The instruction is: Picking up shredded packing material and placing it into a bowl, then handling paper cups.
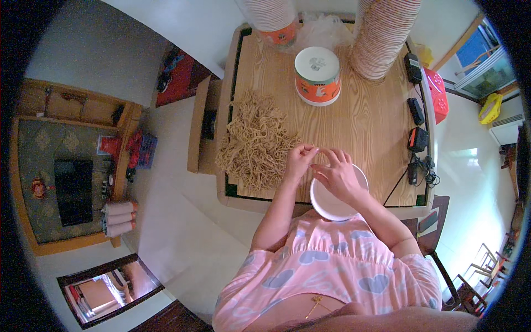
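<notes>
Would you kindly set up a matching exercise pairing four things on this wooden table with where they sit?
Things:
1. pile of dry noodles
2. upturned orange paper cup
3. white bowl
4. tall stack of paper cups

Places:
A. far right corner of the table
B. near edge, under the right hand
C. left part, beside the left hand
D. middle of the far half

Pairs: 1-C, 2-D, 3-B, 4-A

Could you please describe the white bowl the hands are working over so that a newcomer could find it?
Start at the wooden table and go to its near edge. The white bowl sits there under the right hand, open and plain, unlike the upturned orange-banded tub further back.
</notes>
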The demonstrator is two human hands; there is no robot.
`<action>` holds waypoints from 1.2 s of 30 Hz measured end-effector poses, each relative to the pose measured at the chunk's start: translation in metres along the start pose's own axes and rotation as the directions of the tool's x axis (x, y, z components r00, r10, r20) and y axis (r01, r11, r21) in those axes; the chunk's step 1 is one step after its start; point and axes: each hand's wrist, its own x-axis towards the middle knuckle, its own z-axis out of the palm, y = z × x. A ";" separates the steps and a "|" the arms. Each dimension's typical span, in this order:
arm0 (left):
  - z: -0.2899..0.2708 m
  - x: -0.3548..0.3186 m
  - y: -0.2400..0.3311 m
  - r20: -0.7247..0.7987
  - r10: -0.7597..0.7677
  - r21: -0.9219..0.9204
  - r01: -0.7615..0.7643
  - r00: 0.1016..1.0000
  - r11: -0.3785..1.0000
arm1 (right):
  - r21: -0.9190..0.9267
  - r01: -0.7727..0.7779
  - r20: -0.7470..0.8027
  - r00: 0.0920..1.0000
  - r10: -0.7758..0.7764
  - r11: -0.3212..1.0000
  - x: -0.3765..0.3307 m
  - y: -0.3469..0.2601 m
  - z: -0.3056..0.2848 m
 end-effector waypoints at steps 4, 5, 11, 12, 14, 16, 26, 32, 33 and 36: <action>0.000 0.003 -0.005 0.007 0.005 0.039 -0.005 1.000 0.999 | -0.047 -0.056 0.018 0.998 0.057 0.997 -0.009 -0.008 0.000; 0.000 0.003 -0.007 0.006 0.026 0.049 -0.027 1.000 0.998 | -0.021 -0.074 0.054 0.996 0.075 0.997 -0.012 -0.008 0.003; 0.003 -0.003 -0.006 0.087 -0.062 -0.103 0.071 0.994 0.992 | 0.010 -0.264 -0.029 0.964 0.264 0.964 0.000 0.001 0.019; 0.003 -0.003 -0.007 0.086 -0.063 -0.104 0.072 0.994 0.992 | 0.010 -0.264 -0.027 0.964 0.264 0.964 0.002 0.005 0.022; 0.003 -0.006 -0.013 0.117 -0.072 -0.173 0.092 0.990 0.981 | 0.057 -0.244 -0.078 0.966 0.248 0.968 0.002 0.009 0.025; 0.002 -0.007 -0.018 0.106 -0.129 -0.176 0.146 0.986 0.974 | 0.045 -0.255 -0.015 0.967 0.256 0.966 0.003 0.008 0.025; 0.001 -0.018 -0.020 0.169 -0.223 -0.203 0.255 0.960 0.945 | 0.163 -0.273 0.040 0.962 0.270 0.948 0.002 0.023 0.024; -0.004 -0.024 -0.026 0.167 -0.251 -0.235 0.286 0.954 0.929 | 0.204 -0.303 0.109 0.952 0.286 0.931 0.003 0.029 0.021; -0.006 -0.025 -0.028 0.166 -0.256 -0.234 0.290 0.952 0.928 | 0.206 -0.306 0.113 0.951 0.288 0.929 0.004 0.026 0.016; -0.007 -0.027 -0.017 0.137 -0.256 -0.176 0.277 0.957 0.945 | 0.216 -0.215 0.097 0.975 0.198 0.952 0.006 0.019 0.000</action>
